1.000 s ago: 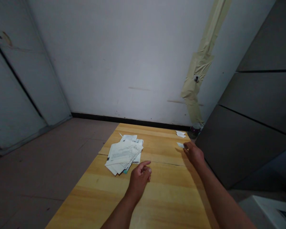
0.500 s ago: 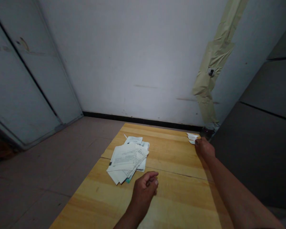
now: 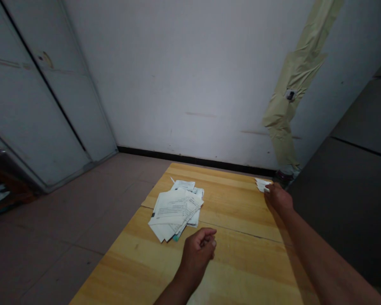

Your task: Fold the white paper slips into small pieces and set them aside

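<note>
My right hand (image 3: 280,197) reaches to the far right of the wooden table (image 3: 241,262). Its fingers pinch the edge of a small white folded paper (image 3: 267,189), which lies with other small white papers (image 3: 260,182). My left hand (image 3: 199,250) hovers above the middle of the table, its fingers loosely curled and its thumb apart from the forefinger. Nothing shows in it. Beyond it to the left lies a fanned, overlapping pile of printed papers (image 3: 173,209), some folded, with a bit of green at the lower edge.
A white wall (image 3: 190,84) rises behind the table. Crinkled beige tape (image 3: 285,101) runs down it, and a jar-like object (image 3: 284,177) stands near the back right corner. Grey cabinets (image 3: 346,199) line the right. At left are pale doors (image 3: 63,101) and a low shelf (image 3: 17,186).
The view has shifted slightly, so everything appears a little further right. My right hand remains by the small white papers with little movement. My left hand keeps nearly the same pose.
</note>
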`<action>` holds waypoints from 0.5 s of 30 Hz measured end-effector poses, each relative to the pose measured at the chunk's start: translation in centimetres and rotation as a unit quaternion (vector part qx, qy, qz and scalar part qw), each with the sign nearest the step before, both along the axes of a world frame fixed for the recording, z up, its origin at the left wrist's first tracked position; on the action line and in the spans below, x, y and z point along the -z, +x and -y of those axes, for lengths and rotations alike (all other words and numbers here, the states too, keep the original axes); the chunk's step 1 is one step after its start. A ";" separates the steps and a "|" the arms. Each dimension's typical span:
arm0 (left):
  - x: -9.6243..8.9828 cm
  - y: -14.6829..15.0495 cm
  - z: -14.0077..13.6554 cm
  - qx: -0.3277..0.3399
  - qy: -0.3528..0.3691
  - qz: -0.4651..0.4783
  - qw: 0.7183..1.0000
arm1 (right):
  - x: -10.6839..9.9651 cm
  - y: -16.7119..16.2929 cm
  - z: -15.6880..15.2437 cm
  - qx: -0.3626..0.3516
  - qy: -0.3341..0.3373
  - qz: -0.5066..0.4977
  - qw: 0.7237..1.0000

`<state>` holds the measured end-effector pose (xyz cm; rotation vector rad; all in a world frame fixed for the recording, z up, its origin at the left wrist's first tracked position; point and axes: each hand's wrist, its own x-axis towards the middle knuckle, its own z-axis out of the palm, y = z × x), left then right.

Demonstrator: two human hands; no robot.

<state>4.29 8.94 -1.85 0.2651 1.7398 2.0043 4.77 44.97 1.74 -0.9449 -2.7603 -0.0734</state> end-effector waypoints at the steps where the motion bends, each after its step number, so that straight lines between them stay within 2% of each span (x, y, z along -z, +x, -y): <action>1: 0.1 0.0 0.0 0.001 0.000 -0.004 1.000 | 0.0 -0.1 0.6 -0.011 0.000 -0.008 1.000; 3: 0.3 0.1 -0.1 -0.004 0.004 -0.007 1.000 | -0.1 -0.6 2.6 -0.052 -0.004 -0.028 0.998; 5: 0.2 0.3 0.0 -0.010 -0.006 -0.021 1.000 | 0.0 -1.2 5.9 -0.144 -0.043 -0.075 0.986; 8: -0.4 0.9 0.3 -0.032 -0.044 -0.158 0.986 | 0.1 -1.9 12.6 -0.282 -0.145 -0.097 0.943; 10: -1.1 1.2 0.7 -0.044 -0.054 -0.290 0.955 | 0.1 -2.3 17.0 -0.362 -0.177 -0.113 0.908; 12: -1.8 1.3 1.1 -0.069 -0.049 -0.397 0.914 | 0.1 -2.9 20.7 -0.427 -0.173 -0.112 0.881; 14: -2.3 1.0 1.5 -0.109 -0.047 -0.468 0.876 | -0.1 -3.7 23.4 -0.468 -0.152 -0.092 0.866; 15: -2.4 0.9 1.7 -0.130 -0.050 -0.490 0.861 | -0.1 -4.2 24.4 -0.470 -0.141 -0.080 0.868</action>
